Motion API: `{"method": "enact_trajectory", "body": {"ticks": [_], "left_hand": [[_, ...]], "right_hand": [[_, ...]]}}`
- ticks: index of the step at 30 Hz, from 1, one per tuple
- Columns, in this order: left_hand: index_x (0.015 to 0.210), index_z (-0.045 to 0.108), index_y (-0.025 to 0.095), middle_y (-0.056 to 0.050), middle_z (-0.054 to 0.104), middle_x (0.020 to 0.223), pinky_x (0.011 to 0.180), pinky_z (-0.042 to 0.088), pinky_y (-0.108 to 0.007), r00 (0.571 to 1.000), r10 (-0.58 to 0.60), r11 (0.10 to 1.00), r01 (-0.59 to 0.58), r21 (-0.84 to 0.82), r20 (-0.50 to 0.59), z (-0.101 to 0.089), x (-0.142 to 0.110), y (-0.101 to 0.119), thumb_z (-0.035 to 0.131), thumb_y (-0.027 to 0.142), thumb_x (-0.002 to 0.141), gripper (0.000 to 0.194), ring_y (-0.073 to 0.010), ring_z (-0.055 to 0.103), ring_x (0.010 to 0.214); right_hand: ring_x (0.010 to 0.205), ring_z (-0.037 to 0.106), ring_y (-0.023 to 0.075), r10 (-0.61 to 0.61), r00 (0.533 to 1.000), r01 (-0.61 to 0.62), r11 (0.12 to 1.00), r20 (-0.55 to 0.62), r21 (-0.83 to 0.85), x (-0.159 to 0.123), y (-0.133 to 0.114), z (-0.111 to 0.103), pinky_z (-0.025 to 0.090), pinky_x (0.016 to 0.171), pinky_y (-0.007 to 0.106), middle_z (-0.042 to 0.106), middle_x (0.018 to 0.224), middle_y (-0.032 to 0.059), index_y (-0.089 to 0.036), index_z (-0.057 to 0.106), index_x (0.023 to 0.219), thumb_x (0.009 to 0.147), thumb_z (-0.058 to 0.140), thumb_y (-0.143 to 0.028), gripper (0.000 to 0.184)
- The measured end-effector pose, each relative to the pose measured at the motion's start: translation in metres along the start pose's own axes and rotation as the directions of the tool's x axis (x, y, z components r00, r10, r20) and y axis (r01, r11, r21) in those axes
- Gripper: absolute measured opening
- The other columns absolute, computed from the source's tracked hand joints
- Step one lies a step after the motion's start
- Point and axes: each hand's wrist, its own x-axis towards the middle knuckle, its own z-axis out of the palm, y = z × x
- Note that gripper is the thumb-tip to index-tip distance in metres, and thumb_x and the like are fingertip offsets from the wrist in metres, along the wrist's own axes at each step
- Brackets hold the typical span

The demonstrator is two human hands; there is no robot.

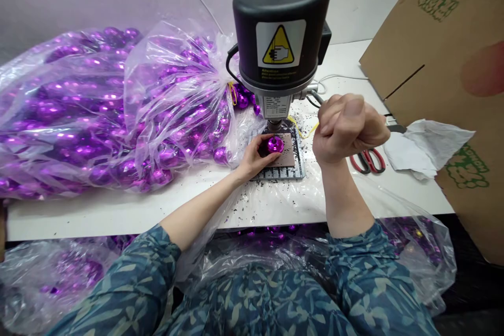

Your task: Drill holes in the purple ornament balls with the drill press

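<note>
The left hand point(258, 156) holds a shiny purple faceted ball point(275, 144) between its thumb and fingers, in a narrow grip from the left side. The ball is on a flat tan square board point(289, 153), on the dark slotted metal base point(301, 170) of a black drill press point(281, 5) with a yellow warning label. The metal chuck point(274, 125) is directly over the ball; whether the bit touches it is too small to tell.

The right hand point(346, 128) is raised to the right of the press, fingers curled into a fist beside a metal lever point(315, 97); what lies inside the fist is hidden.

Dark flakes point(244, 209) lie scattered around the base on the white table point(118, 215). At left lies a large clear plastic bag point(165, 89) full of purple balls, gathered at its neck near a yellow tie point(232, 93). To the right are red-and-black scissors point(368, 161), crumpled white paper point(421, 147) and a brown cardboard box point(437, 63).
</note>
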Motion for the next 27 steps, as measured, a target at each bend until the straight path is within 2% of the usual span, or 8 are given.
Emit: {"method": "enact_trajectory", "body": {"ticks": [6,9,12,14,18,22,24,27], "left_hand": [[0.134,0.065,0.022,-0.011,0.072,0.132,0.114,0.053,-0.047,1.0,0.001,1.0,-0.001,0.016,-0.004,0.0,0.0,-0.002,0.09,0.045,0.083,0.061,-0.0298,0.069,0.125],[0.134,0.065,0.022,-0.012,0.072,0.133,0.114,0.053,-0.048,1.0,0.008,1.0,-0.008,-0.009,0.001,0.001,0.001,-0.004,0.09,0.043,0.083,0.061,-0.0302,0.069,0.126],[0.135,0.065,0.022,-0.012,0.072,0.133,0.114,0.053,-0.048,1.0,0.007,1.0,-0.007,-0.015,-0.001,0.001,0.002,-0.006,0.091,0.043,0.082,0.062,-0.0302,0.069,0.125],[0.135,0.066,0.022,-0.012,0.072,0.134,0.114,0.053,-0.048,1.0,0.01,1.0,-0.01,-0.007,-0.008,0.001,0.001,-0.006,0.091,0.043,0.082,0.062,-0.03,0.069,0.125],[0.135,0.065,0.021,-0.012,0.072,0.133,0.112,0.054,-0.048,1.0,0.005,1.0,-0.005,-0.007,-0.013,0.003,0.002,-0.006,0.091,0.042,0.082,0.062,-0.0299,0.069,0.124],[0.132,0.065,0.021,-0.012,0.072,0.132,0.112,0.054,-0.047,1.0,-0.011,1.0,0.01,-0.015,-0.028,0.005,0.004,-0.003,0.091,0.038,0.081,0.059,-0.0291,0.069,0.123],[0.128,0.065,0.02,-0.012,0.072,0.128,0.109,0.055,-0.047,0.997,-0.034,0.999,0.034,0.006,-0.063,0.004,0.001,0.003,0.092,0.036,0.08,0.057,-0.0285,0.069,0.12],[0.122,0.063,0.02,-0.012,0.072,0.121,0.099,0.058,-0.044,0.99,-0.028,0.997,0.037,0.065,-0.135,-0.003,-0.019,0.019,0.09,0.036,0.081,0.052,-0.0265,0.069,0.111]], "right_hand": [[0.034,0.022,0.0032,-0.045,0.997,0.044,0.999,-0.062,-0.011,-0.01,0.01,-0.004,0.02,0.041,0.027,0.022,0.04,-0.0069,-0.018,0.02,0.051,0.096,0.063,-0.048,0.069],[0.033,0.02,0.0039,-0.039,0.996,0.033,0.997,-0.083,-0.071,-0.014,0.017,-0.007,0.023,0.039,0.028,0.02,0.039,-0.0072,-0.019,0.02,0.049,0.096,0.062,-0.052,0.071],[0.034,0.02,0.0053,-0.029,0.997,0.018,0.989,-0.073,-0.146,-0.018,0.023,-0.013,0.026,0.039,0.03,0.019,0.038,-0.0069,-0.02,0.019,0.048,0.096,0.059,-0.057,0.072],[0.033,0.019,0.006,-0.037,0.999,0.032,0.991,-0.036,-0.127,-0.021,0.024,-0.017,0.025,0.038,0.031,0.019,0.036,-0.0067,-0.02,0.017,0.047,0.096,0.058,-0.054,0.072],[0.029,0.021,0.0068,-0.04,0.998,0.042,0.998,0.038,-0.038,-0.02,0.013,-0.018,0.02,0.035,0.03,0.021,0.033,-0.0067,-0.019,0.019,0.043,0.095,0.062,-0.047,0.073],[0.034,0.029,0.006,0.051,0.998,-0.049,0.998,0.043,-0.043,0.006,-0.006,0.002,0.021,0.039,0.029,0.032,0.039,-0.0066,-0.02,0.034,0.047,0.101,0.06,-0.044,0.064],[0.038,0.033,0.0063,0.15,0.986,-0.144,0.986,0.068,-0.085,0.027,-0.01,0.016,0.027,0.043,0.031,0.035,0.043,-0.006,-0.022,0.039,0.05,0.101,0.06,-0.058,0.066],[0.036,0.027,0.0075,0.216,0.968,-0.2,0.971,0.126,-0.128,0.052,-0.005,0.031,0.03,0.042,0.035,0.031,0.04,-0.0051,-0.026,0.035,0.049,0.085,0.05,-0.089,0.075]]}}
